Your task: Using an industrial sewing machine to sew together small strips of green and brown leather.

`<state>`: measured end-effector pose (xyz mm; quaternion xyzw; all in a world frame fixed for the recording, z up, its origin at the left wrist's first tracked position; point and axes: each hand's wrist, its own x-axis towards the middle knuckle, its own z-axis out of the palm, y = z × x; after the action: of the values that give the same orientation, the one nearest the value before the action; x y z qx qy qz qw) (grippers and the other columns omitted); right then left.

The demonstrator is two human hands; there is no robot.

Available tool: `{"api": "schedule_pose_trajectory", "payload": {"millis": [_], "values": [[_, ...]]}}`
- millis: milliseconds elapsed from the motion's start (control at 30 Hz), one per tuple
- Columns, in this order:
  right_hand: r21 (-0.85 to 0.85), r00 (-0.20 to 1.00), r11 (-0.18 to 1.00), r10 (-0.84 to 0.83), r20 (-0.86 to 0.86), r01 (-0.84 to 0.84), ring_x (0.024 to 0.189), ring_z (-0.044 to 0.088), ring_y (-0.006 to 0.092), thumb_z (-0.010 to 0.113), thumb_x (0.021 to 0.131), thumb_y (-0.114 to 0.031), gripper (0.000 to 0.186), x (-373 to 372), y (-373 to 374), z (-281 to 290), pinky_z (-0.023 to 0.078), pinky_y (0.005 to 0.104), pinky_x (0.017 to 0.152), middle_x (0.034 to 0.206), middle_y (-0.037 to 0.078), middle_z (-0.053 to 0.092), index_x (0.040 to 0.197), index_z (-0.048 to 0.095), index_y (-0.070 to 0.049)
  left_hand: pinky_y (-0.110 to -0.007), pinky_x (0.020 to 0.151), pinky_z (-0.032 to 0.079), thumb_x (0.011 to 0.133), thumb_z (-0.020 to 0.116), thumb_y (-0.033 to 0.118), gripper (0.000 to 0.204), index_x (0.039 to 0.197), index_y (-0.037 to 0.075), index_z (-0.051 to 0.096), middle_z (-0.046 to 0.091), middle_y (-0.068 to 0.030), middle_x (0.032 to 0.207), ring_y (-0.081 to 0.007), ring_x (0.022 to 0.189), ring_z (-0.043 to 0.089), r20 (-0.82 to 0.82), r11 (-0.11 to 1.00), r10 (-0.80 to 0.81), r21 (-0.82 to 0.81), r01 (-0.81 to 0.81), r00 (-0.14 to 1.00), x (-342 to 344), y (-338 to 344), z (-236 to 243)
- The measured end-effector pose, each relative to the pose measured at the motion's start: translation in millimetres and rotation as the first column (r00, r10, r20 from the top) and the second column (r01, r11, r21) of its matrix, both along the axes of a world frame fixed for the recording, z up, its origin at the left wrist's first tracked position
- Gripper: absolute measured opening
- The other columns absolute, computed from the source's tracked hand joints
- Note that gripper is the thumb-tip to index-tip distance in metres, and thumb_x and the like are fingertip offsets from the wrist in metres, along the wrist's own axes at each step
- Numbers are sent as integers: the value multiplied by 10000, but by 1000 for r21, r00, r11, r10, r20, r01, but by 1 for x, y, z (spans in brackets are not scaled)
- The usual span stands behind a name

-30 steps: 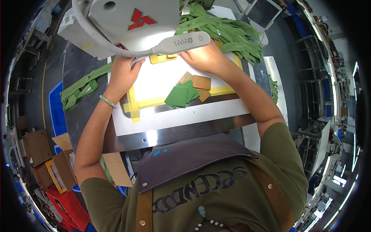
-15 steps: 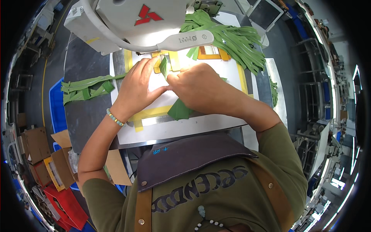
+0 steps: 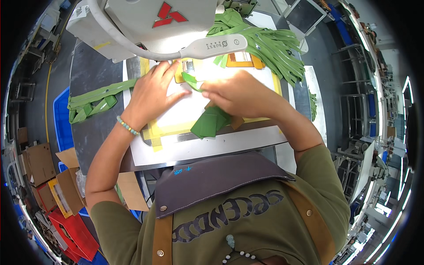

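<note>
My left hand (image 3: 153, 90) lies with fingers stretched out and thumb apart on the white work surface (image 3: 170, 115), its fingertips beside a yellow-framed holder (image 3: 180, 76) under the sewing machine. My right hand (image 3: 240, 93), slightly blurred, pinches the near end of a small green fabric strip (image 3: 190, 81) between thumb and curled fingers. The strip's other end reaches toward the holder. Below my right hand lie several overlapping green fabric pieces (image 3: 211, 123), partly hidden by it. More green strips (image 3: 95, 101) stretch out to the left of my left hand.
The sewing machine head (image 3: 170, 20) and a bent lamp (image 3: 214, 47) overhang the work surface. A heap of long green strips (image 3: 269, 46) lies at the back right, near a second orange-framed holder (image 3: 240, 60). A blue bin (image 3: 62, 119) and cardboard boxes (image 3: 42, 163) stand at left.
My right hand has moved a little right, away from my left hand, uncovering more of the green pieces below it. The small strip has shifted slightly nearer, away from the holder.
</note>
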<state>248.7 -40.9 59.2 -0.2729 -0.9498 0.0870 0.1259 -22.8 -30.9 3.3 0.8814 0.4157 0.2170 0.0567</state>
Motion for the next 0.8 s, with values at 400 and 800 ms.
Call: {"api": "schedule_pose_trajectory", "payload": {"millis": [400,800], "values": [[-366,842,798,298,-450,-478,912,696,382,546,1082,-290,314,-48,-52,30,544,513,791,973,145,675,1226,589,-14,-306,873,546,1162,330,482,648,1254,-25,723,770,-131,1105,-161,986,707,731,877,375,-479,36,570,-21,-44,18],[-236,964,963,-177,-196,129,936,719,308,622,1031,-256,308,-35,11,-45,573,427,838,1010,135,743,1262,700,-67,-362,909,547,1115,350,576,713,1146,-22,737,749,-178,1049,-261,995,732,522,919,-23,-325,224,853,-21,-49,42]]}}
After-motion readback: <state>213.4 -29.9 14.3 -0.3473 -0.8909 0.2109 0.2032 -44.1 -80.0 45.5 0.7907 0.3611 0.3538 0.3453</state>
